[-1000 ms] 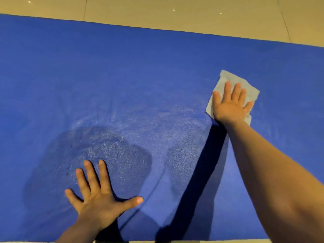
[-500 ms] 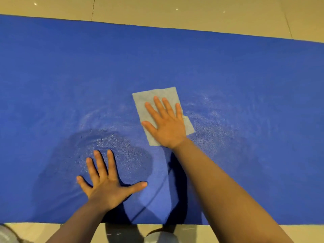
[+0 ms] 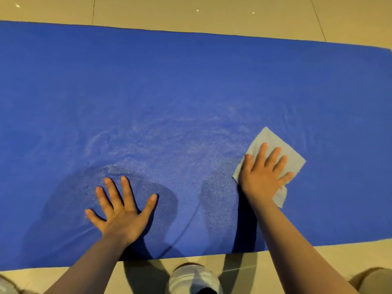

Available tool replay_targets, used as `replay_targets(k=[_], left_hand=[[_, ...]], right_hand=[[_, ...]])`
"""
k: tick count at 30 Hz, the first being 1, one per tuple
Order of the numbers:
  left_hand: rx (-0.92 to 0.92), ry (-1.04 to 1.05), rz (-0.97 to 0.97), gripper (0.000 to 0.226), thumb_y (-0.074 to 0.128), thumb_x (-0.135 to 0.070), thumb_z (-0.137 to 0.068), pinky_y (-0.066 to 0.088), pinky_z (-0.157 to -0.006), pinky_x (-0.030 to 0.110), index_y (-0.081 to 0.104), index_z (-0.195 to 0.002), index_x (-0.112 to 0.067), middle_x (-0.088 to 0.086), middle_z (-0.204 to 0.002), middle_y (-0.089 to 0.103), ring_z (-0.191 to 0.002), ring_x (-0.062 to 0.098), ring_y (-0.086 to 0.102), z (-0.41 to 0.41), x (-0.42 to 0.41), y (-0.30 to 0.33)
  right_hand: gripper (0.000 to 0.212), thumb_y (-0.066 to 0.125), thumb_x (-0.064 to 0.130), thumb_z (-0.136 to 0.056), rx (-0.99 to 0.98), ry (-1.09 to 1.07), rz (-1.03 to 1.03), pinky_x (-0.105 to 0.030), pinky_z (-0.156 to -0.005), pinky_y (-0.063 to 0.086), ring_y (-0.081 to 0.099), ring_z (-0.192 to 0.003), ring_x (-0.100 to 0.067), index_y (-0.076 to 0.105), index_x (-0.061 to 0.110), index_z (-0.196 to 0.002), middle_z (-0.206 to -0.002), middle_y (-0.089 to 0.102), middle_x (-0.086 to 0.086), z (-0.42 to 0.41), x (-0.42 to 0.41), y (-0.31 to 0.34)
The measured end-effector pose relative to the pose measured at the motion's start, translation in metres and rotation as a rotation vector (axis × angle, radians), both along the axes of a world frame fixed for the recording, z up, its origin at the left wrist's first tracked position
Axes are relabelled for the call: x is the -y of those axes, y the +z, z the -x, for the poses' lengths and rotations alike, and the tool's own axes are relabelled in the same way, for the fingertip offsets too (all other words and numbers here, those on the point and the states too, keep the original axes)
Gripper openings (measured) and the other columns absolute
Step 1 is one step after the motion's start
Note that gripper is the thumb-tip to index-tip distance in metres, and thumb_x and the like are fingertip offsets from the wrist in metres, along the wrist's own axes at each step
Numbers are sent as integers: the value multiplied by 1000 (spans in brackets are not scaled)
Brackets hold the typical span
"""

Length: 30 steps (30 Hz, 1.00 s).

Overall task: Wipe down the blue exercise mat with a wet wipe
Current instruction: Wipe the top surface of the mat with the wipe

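Note:
The blue exercise mat (image 3: 191, 85) lies flat on the floor and fills most of the view. A pale grey wet wipe (image 3: 273, 143) lies spread on the mat at the right, near the front edge. My right hand (image 3: 263, 172) presses flat on the wipe with straight, spread fingers and covers its middle. My left hand (image 3: 121, 206) rests flat on the bare mat at the lower left, fingers spread. A damp, shiny patch (image 3: 174, 149) shows on the mat between and above the two hands.
Beige floor tiles (image 3: 212, 11) border the mat at the far side and along the near edge. A white cloth-covered shape (image 3: 193, 279), perhaps my knee, sits just below the mat's front edge. My shadow falls on the mat by the hands.
My right hand has slid the wipe from the mat's middle to the right and nearer the front edge, after sweeping left before that. The left hand stays planted.

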State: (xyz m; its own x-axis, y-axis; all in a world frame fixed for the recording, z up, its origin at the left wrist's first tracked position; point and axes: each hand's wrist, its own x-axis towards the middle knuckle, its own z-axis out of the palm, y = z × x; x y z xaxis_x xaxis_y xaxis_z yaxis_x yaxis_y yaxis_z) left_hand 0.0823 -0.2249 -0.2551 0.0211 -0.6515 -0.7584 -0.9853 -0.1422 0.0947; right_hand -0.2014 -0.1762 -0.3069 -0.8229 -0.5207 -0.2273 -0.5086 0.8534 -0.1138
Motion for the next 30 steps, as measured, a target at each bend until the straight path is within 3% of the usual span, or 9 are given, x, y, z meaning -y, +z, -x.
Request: replay_targets(k=[4,7,9,13,19,23,26,28,30], left_hand=[[-11,22,40,83,6,-80,-72,-16,-113,58,-40,-129,-40,-7,-130,-55,-143,24,-37,0,-3,-5],[7,49,99,79,5,-77,-74,-13,-115,58,-37,-131,-41,-7,-144,-48,-145,23,-32,0,-5,-9],[9,76,119,76,4,-75,-74,-13,-115,57,-35,-131,-42,-4,-154,-40,-146,22,-31,-2,-5,-12],[-7,70,126,74,4,-72,-77,-15,-114,56,-34,-132,-43,-2,-156,-39,-145,21,-32,-3,-5,-15],[32,63,145,73,8,-72,-83,-11,-115,58,-34,-133,-41,0,-157,-37,-146,23,-30,-1,-8,-17],[40,70,154,78,14,-70,-89,-10,-115,58,-28,-145,-37,0,-158,-34,-147,23,-27,2,-6,-16],[49,77,126,80,13,-72,-87,-10,-115,57,-23,-150,-37,-1,-159,-33,-147,22,-28,4,-4,-14],[50,71,97,84,6,-74,-80,-13,-115,57,-26,-148,-37,-1,-157,-36,-146,22,-30,3,-4,-13],[40,71,76,88,1,-74,-71,-14,-115,56,-26,-147,-37,-1,-156,-37,-146,22,-31,3,-3,-11]], right_hand=[[58,26,50,-98,-72,664,179,-65,-111,9,25,-146,-37,39,26,-149,-158,31,-11,-113,45,-8],[51,37,48,-98,-3,1022,251,-60,-113,20,29,-145,-28,48,31,-144,-156,37,-3,-154,46,-7],[53,40,51,-96,45,1011,330,-53,-115,22,32,-144,-23,50,29,-143,-154,40,1,-133,43,-11],[61,35,56,-94,-66,698,253,-51,-114,18,37,-141,-28,45,25,-146,-154,40,-4,-43,20,-17],[80,3,69,-86,-7,104,19,-51,-120,1,3,-151,-23,11,32,-156,-165,5,1,69,-72,4],[75,3,63,-92,3,-69,3,-60,-117,1,0,-151,-29,10,26,-157,-165,3,-5,51,-71,5],[69,10,59,-99,-7,71,36,-65,-113,5,15,-148,-40,25,22,-155,-161,17,-15,-1,-39,-2],[65,15,54,-100,-58,328,70,-66,-110,11,29,-142,-44,38,20,-149,-156,32,-18,-48,-23,-4],[61,23,52,-98,-68,603,108,-67,-108,15,29,-143,-41,42,22,-147,-154,36,-15,-101,-16,-3]])
